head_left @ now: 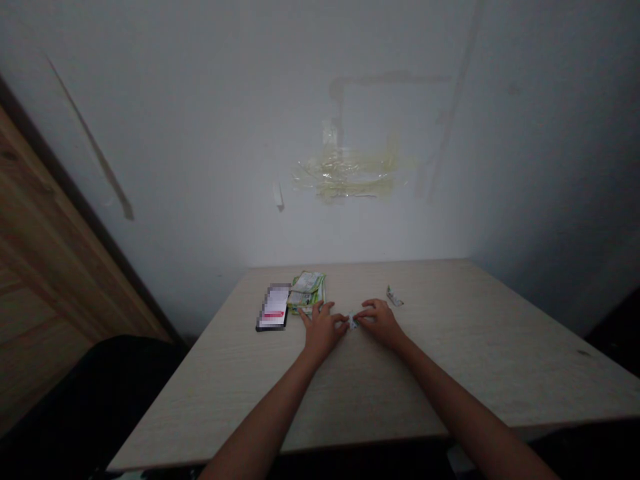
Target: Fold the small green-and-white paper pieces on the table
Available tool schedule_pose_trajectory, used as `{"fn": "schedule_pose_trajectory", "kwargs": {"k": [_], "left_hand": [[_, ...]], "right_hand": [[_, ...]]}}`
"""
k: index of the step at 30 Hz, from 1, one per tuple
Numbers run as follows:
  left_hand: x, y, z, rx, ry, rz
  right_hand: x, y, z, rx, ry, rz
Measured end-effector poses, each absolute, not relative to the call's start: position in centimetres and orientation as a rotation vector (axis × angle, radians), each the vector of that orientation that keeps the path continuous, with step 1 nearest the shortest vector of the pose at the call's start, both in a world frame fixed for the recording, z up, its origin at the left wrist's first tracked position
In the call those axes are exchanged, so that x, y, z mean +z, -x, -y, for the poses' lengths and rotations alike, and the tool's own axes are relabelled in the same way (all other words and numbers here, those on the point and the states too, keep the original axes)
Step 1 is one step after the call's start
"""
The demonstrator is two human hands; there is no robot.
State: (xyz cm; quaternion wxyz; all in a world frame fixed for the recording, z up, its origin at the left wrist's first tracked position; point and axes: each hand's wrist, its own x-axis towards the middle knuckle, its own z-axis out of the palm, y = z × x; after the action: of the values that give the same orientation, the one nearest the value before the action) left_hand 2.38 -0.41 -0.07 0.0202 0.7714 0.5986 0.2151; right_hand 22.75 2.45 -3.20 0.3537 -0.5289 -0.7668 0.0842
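Over the middle of the table, my left hand (pixel 323 327) and my right hand (pixel 381 323) face each other with fingertips close together. Between them is a small crumpled whitish-blue piece (pixel 353 320), paper or wrapper; it is too small to tell which. My left thumb and index finger pinch its left side, while the other fingers spread toward the packets. The right thumb and index finger pinch its right side. Several green-and-white printed packets (pixel 307 290) lie in a loose stack just beyond my left hand. Farther right rests a small folded wrapper-like piece (pixel 395 296).
A phone (pixel 273 307) with a blurred-out screen lies left of the packets. The pale wood-grain table (pixel 450 373) meets a grey wall (pixel 200 133) bearing strips of clear tape (pixel 350 175). At the left are a wooden door or panel (pixel 60 253) and a dark object (pixel 110 393).
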Motion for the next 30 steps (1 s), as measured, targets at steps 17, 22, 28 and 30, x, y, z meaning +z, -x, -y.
{"fn": "schedule_pose_trajectory", "kwargs": {"k": [17,22,28,30], "left_hand": [[0.1,-2.5,0.2,0.690,-2.351,-1.848],[0.1,-2.5,0.2,0.684,-2.339,-1.847],[-0.3,-2.5,0.0,0.702,-2.343,-1.848],[-0.4,-2.5,0.0,0.699,-2.351,-1.849]], "right_hand": [[-2.5,-21.9,-2.2,0.195,1.477,1.940],[-2.4,-21.8,-2.2,0.154,1.467,1.924],[-2.2,-21.7,-2.2,0.153,1.498,1.907],[-2.1,-21.6,-2.2,0.156,1.511,1.907]]}}
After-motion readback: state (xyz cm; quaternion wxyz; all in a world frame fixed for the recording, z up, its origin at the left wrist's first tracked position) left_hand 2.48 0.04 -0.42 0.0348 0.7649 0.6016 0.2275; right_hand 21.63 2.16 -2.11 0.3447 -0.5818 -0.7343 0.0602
